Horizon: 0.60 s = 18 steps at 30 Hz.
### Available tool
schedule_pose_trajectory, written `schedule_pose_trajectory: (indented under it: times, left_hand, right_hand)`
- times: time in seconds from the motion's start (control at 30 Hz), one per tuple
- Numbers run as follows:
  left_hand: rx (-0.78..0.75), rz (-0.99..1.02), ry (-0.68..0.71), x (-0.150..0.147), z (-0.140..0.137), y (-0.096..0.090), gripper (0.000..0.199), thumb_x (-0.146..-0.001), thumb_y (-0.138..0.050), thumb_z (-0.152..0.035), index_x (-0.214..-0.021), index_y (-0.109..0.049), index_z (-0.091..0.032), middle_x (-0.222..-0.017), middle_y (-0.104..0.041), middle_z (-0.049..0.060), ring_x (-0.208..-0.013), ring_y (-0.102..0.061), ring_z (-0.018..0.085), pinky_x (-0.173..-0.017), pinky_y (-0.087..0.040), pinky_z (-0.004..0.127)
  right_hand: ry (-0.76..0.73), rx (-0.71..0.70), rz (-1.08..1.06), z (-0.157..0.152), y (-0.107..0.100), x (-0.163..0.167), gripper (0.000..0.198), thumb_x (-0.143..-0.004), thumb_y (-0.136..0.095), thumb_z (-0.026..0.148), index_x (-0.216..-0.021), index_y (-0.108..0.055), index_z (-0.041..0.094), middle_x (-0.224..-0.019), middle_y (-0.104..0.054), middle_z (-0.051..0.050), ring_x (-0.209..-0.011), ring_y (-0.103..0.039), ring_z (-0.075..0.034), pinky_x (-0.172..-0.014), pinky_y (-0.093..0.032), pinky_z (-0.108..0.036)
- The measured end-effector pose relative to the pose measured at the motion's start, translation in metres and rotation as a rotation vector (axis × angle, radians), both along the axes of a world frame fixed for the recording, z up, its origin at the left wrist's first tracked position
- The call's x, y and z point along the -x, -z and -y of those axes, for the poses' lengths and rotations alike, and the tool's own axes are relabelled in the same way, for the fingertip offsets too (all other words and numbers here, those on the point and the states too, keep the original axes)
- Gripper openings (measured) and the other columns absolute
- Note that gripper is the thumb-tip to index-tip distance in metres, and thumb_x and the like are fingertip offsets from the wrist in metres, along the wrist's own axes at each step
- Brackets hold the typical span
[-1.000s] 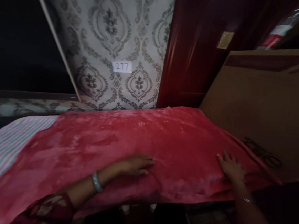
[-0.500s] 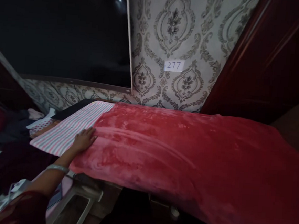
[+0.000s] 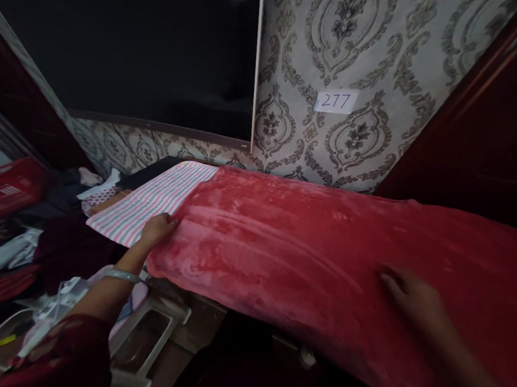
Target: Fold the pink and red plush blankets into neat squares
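A red plush blanket (image 3: pixel 272 242) is spread over a long surface, with a few creases running across it. At its left end my left hand (image 3: pixel 159 228) has its fingers curled on the blanket's edge, closed on the cloth. Under that edge, a pink, grey and white striped cloth (image 3: pixel 150 200) sticks out to the left. Over the right half of the blanket is my right hand (image 3: pixel 414 295), smeared by motion; I cannot tell how its fingers are held or whether it touches the cloth.
Behind stands a large dark television screen (image 3: pixel 131 46), beside patterned wallpaper with a paper label (image 3: pixel 336 100) reading 277. Dark red wooden panels (image 3: pixel 474 127) rise at the right. Piled clothes (image 3: pixel 57 249) and a white stool (image 3: pixel 158 329) are at the lower left.
My right hand has come into view over the blanket from the right. My left hand's fingers, flat before, have curled at the blanket's edge. The view has shifted left.
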<state>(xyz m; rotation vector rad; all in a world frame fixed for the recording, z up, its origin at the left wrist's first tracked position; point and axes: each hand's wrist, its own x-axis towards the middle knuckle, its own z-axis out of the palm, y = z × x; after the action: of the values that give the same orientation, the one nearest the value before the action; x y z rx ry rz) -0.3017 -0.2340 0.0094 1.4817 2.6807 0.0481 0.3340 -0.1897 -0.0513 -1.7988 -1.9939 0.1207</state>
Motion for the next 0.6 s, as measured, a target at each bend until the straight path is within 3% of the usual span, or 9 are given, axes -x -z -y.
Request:
schedule_pose_trajectory:
  times: [0.1,0.23,0.33,0.43,0.6]
  left_hand:
    - [0.007,-0.002,0.013,-0.002,0.006,0.0,0.04,-0.094,-0.043,-0.044,-0.098,-0.068,-0.014,-0.106,-0.075,0.019,-0.101,-0.07,0.031,-0.071,-0.046,0.032]
    - [0.004,-0.014,-0.007,0.002,0.023,0.006,0.037,-0.094,-0.043,-0.045,-0.094,-0.066,-0.017,-0.099,-0.075,0.016,-0.097,-0.07,0.03,-0.069,-0.044,0.031]
    - [-0.031,-0.023,-0.019,0.006,0.036,0.015,0.033,-0.096,-0.04,-0.042,-0.092,-0.064,-0.019,-0.093,-0.075,0.014,-0.093,-0.07,0.03,-0.069,-0.043,0.032]
    - [-0.115,0.015,-0.031,0.01,0.038,0.015,0.031,-0.095,-0.038,-0.039,-0.09,-0.062,-0.02,-0.089,-0.073,0.013,-0.092,-0.07,0.029,-0.071,-0.044,0.031]
    - [-0.301,0.123,-0.011,0.017,0.019,-0.016,0.026,-0.087,-0.043,-0.041,-0.077,-0.056,-0.021,-0.078,-0.068,0.009,-0.082,-0.066,0.025,-0.07,-0.044,0.029]
  right_hand:
    - [-0.174,0.078,0.065,-0.025,0.006,0.066,0.039,-0.093,-0.052,0.041,-0.123,-0.067,0.021,-0.122,-0.07,-0.014,-0.11,-0.066,-0.032,-0.093,-0.052,-0.042]
    - [-0.226,0.092,0.16,-0.037,0.006,0.128,0.037,-0.094,-0.056,0.039,-0.125,-0.063,0.019,-0.123,-0.067,-0.015,-0.108,-0.065,-0.03,-0.085,-0.051,-0.036]
    - [-0.239,0.114,0.157,-0.039,0.008,0.14,0.02,-0.097,-0.05,0.026,-0.11,-0.064,0.021,-0.116,-0.068,-0.012,-0.101,-0.065,-0.025,-0.077,-0.047,-0.031]
    - [-0.248,0.121,0.146,-0.042,0.012,0.139,0.018,-0.096,-0.044,0.019,-0.095,-0.062,0.022,-0.102,-0.069,-0.008,-0.089,-0.065,-0.022,-0.071,-0.043,-0.029]
    - [-0.211,0.14,0.098,-0.048,0.012,0.137,0.02,-0.095,-0.042,0.022,-0.084,-0.058,0.022,-0.089,-0.068,-0.008,-0.078,-0.062,-0.021,-0.066,-0.04,-0.029]
